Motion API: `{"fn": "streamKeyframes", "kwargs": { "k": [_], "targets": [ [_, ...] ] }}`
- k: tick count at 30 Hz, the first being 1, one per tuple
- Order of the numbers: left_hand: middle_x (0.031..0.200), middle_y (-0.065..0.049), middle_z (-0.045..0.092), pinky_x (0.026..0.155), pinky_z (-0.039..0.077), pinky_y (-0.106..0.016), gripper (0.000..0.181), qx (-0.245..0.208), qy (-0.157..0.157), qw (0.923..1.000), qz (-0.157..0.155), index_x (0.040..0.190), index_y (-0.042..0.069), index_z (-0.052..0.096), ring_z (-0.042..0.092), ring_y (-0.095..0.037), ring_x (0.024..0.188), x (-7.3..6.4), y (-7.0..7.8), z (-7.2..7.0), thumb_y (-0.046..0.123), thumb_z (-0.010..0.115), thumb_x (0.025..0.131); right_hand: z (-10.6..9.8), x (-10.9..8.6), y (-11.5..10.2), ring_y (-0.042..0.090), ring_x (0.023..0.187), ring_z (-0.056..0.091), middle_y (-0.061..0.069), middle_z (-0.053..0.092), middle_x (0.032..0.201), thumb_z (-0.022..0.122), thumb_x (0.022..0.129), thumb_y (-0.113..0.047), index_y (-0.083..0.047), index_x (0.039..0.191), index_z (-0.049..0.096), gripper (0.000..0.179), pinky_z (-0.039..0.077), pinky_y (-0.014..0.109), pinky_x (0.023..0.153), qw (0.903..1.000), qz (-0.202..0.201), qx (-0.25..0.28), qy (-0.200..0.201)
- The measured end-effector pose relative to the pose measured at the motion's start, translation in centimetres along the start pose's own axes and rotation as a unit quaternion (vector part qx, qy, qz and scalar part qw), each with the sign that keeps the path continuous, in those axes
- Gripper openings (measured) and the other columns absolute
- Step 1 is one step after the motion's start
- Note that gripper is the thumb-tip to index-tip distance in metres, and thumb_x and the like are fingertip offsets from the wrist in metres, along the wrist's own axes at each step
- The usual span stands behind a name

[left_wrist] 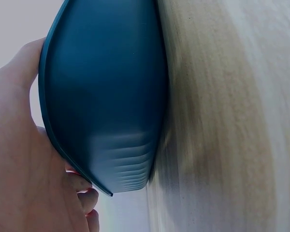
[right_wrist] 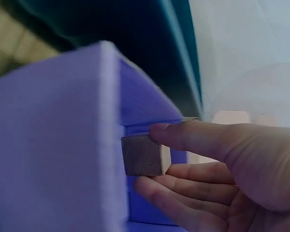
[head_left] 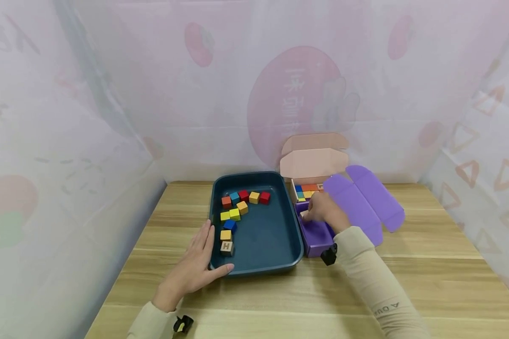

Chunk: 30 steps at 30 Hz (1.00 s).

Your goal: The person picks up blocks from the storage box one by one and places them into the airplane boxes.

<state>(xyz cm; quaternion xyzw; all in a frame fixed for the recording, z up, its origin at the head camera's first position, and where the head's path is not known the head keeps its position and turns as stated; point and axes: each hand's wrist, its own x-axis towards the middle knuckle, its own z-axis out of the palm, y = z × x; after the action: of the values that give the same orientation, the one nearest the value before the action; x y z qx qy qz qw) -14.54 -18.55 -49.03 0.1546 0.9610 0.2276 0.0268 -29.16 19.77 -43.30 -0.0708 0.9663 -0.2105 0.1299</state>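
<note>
My right hand (head_left: 323,210) reaches into the purple box (head_left: 318,240). Its thumb and fingers pinch a plain wooden cube (right_wrist: 143,155), seen just inside the box in the right wrist view. At the dark blue tray (head_left: 271,249), my left hand (head_left: 194,263) rests on the near left corner, fingers straight along the rim and thumb over the front edge. In the tray, several coloured cubes form a curved line, from a red cube (head_left: 265,197) past a blue cube (head_left: 230,226) down to a wooden cube marked H (head_left: 226,248).
Behind the purple box stands an open box with a pale inner lid (head_left: 314,163), holding several coloured cubes (head_left: 308,188). The purple lid (head_left: 360,207) spreads out to the right over the wooden table (head_left: 428,263). Patterned curtains (head_left: 220,103) hang at the back and sides.
</note>
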Motion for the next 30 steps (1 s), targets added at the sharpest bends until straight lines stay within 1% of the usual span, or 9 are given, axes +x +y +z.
{"fn": "streamKeyframes", "kwargs": {
  "k": [1, 4, 7, 8, 11, 15, 19, 23, 30],
  "targets": [
    [0.180, -0.014, -0.004, 0.132, 0.015, -0.065, 0.121, 0.001, -0.001, 1.0000, -0.001, 0.170, 0.004, 0.005, 0.006, -0.039, 0.167, 0.0, 0.0, 0.0, 0.078, 0.059, 0.092, 0.3, 0.0, 0.0, 0.015, 0.059, 0.048, -0.003, 0.048, 0.057, 0.087, 0.085, -0.023, -0.009, 0.059, 0.065, 0.037, 0.034, 0.026, 0.051, 1.0000, 0.001, 0.002, 0.002],
    [0.180, -0.014, -0.004, 0.132, 0.015, -0.065, 0.119, -0.001, 0.000, 1.0000, -0.003, 0.170, 0.004, 0.005, 0.006, -0.039, 0.167, -0.1, -0.1, 0.1, 0.075, 0.061, 0.092, 1.3, 0.2, 0.1, 0.014, 0.053, 0.045, -0.004, 0.046, 0.053, 0.086, 0.086, -0.022, -0.011, 0.055, 0.062, 0.041, 0.032, 0.025, 0.048, 1.0000, -0.001, 0.004, 0.006],
    [0.180, -0.013, -0.005, 0.132, 0.015, -0.065, 0.119, 0.001, 0.002, 1.0000, -0.004, 0.170, 0.005, 0.005, 0.006, -0.039, 0.167, 0.0, -0.1, 0.1, 0.072, 0.064, 0.093, 1.9, 0.4, 0.2, 0.012, 0.048, 0.037, -0.005, 0.040, 0.050, 0.083, 0.088, -0.021, -0.012, 0.051, 0.057, 0.046, 0.028, 0.024, 0.046, 1.0000, 0.003, 0.006, 0.007],
    [0.180, -0.013, -0.005, 0.132, 0.014, -0.065, 0.118, 0.000, 0.003, 1.0000, -0.005, 0.170, 0.005, 0.004, 0.006, -0.039, 0.167, 0.0, -0.1, 0.1, 0.071, 0.065, 0.093, 2.0, 0.4, 0.3, 0.010, 0.046, 0.033, -0.006, 0.036, 0.049, 0.082, 0.089, -0.020, -0.013, 0.050, 0.054, 0.048, 0.024, 0.024, 0.046, 0.9999, 0.000, 0.006, 0.008],
    [0.180, -0.012, -0.005, 0.133, 0.014, -0.065, 0.120, 0.002, 0.004, 1.0000, -0.006, 0.170, 0.005, 0.004, 0.006, -0.039, 0.167, 0.0, -0.1, 0.1, 0.074, 0.063, 0.092, 2.0, 0.2, 0.5, 0.009, 0.046, 0.029, -0.007, 0.033, 0.049, 0.080, 0.090, -0.019, -0.013, 0.050, 0.054, 0.048, 0.023, 0.023, 0.045, 0.9998, -0.008, 0.013, 0.012],
    [0.180, -0.012, -0.005, 0.133, 0.014, -0.064, 0.120, 0.002, 0.002, 1.0000, -0.005, 0.170, 0.005, 0.004, 0.006, -0.038, 0.167, 0.0, -0.2, 0.0, 0.077, 0.060, 0.092, 2.1, -0.4, 0.8, 0.010, 0.047, 0.028, -0.006, 0.033, 0.049, 0.081, 0.088, -0.014, -0.011, 0.052, 0.058, 0.044, 0.022, 0.023, 0.045, 0.9995, -0.016, 0.027, 0.011],
    [0.180, -0.013, -0.004, 0.132, 0.014, -0.065, 0.119, 0.002, 0.006, 1.0000, -0.006, 0.170, 0.005, 0.005, 0.007, -0.039, 0.167, 0.0, -0.3, -0.3, 0.074, 0.063, 0.092, 2.4, -0.8, 0.9, 0.013, 0.054, 0.037, -0.004, 0.043, 0.054, 0.081, 0.088, -0.010, -0.007, 0.059, 0.067, 0.033, 0.029, 0.025, 0.050, 0.9990, -0.015, 0.041, 0.013],
    [0.180, -0.014, -0.003, 0.132, 0.015, -0.066, 0.118, 0.010, 0.006, 0.9999, -0.003, 0.170, 0.004, 0.006, 0.008, -0.040, 0.166, 0.0, -0.3, -0.5, 0.074, 0.062, 0.093, 2.7, -0.7, 0.8, 0.017, 0.066, 0.050, 0.000, 0.061, 0.066, 0.082, 0.088, -0.009, -0.003, 0.072, 0.078, 0.017, 0.039, 0.026, 0.058, 0.9981, -0.010, 0.049, 0.037],
    [0.180, -0.014, -0.004, 0.132, 0.014, -0.065, 0.120, 0.006, -0.002, 1.0000, 0.001, 0.170, 0.003, 0.006, 0.007, -0.039, 0.166, -0.1, -0.2, -0.5, 0.077, 0.059, 0.092, 3.4, -0.5, 1.0, 0.021, 0.076, 0.058, 0.007, 0.074, 0.079, 0.083, 0.090, -0.014, -0.002, 0.079, 0.082, 0.016, 0.047, 0.029, 0.064, 0.9968, 0.003, 0.047, 0.065]
  ]
}}
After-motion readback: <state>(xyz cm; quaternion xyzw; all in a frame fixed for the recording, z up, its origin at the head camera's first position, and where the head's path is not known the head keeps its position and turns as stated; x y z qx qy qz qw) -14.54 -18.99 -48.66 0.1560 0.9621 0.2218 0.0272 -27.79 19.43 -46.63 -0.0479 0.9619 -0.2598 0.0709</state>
